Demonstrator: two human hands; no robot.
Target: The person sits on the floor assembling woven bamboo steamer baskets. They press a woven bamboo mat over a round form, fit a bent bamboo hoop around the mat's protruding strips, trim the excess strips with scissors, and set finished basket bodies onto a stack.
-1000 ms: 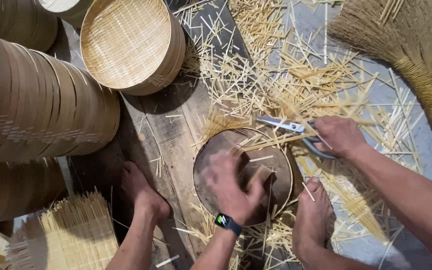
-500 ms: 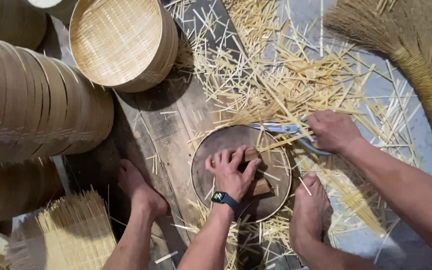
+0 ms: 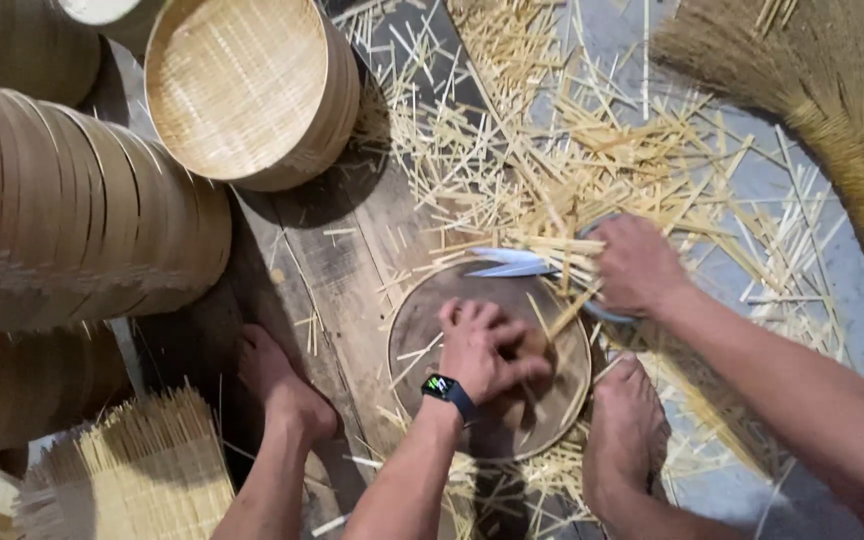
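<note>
Bamboo round frame pinned flat by spread left hand; right hand, fingers closed on scissors, best trims protruding strips flush at its far edge.

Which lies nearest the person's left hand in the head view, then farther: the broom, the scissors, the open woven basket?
From the left hand:
1. Scissors, just above it, held by the right hand.
2. Open woven basket, upper left.
3. Broom, far upper right.
</note>
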